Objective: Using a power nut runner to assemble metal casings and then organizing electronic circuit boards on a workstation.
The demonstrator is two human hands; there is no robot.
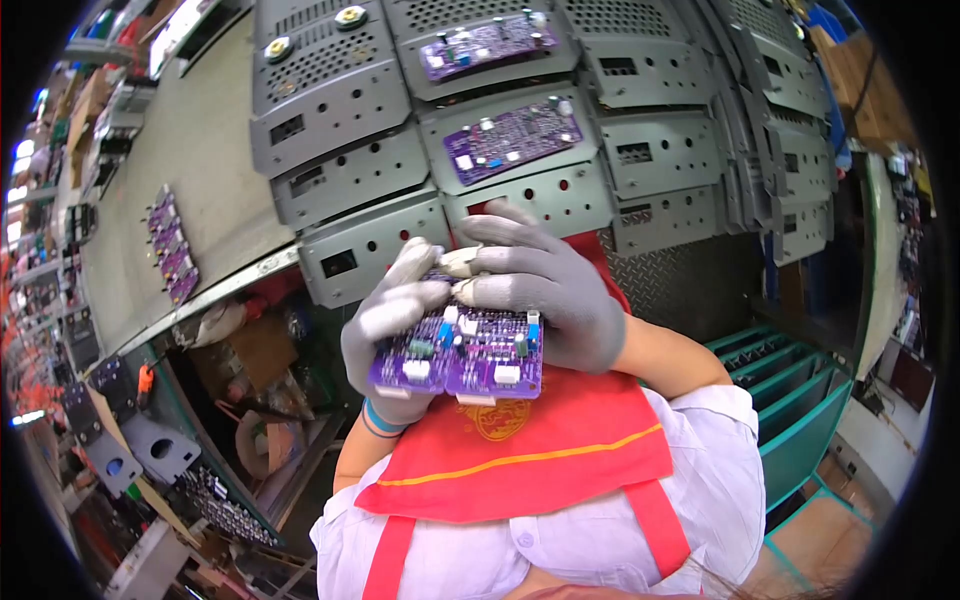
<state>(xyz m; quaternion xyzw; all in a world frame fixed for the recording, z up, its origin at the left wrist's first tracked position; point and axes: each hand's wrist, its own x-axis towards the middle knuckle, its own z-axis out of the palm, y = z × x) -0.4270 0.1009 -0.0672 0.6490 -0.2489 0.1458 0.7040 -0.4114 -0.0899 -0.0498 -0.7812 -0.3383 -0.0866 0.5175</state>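
Note:
In front of my chest is a pair of purple circuit boards [480, 360], side by side with a seam between them, carrying white connectors and small blue and green parts. My left hand [385, 325], in a grey-white glove, is closed around their left side, thumb and fingers at the far edge. From the right, my gloved right hand [540, 290] closes over the far edge, its fingers bent next to the left fingertips. The fingers cover that far edge, so whether the boards are joined there cannot be seen. White connector ends stick out under the near edge.
Rows of grey perforated metal panels [350, 160] lie ahead. On them rest one purple board [515, 140] and, farther off, another purple board [487, 45]. A third purple board [172, 245] lies on the left bench [215, 150]. A green slotted rack [790, 400] stands at my right.

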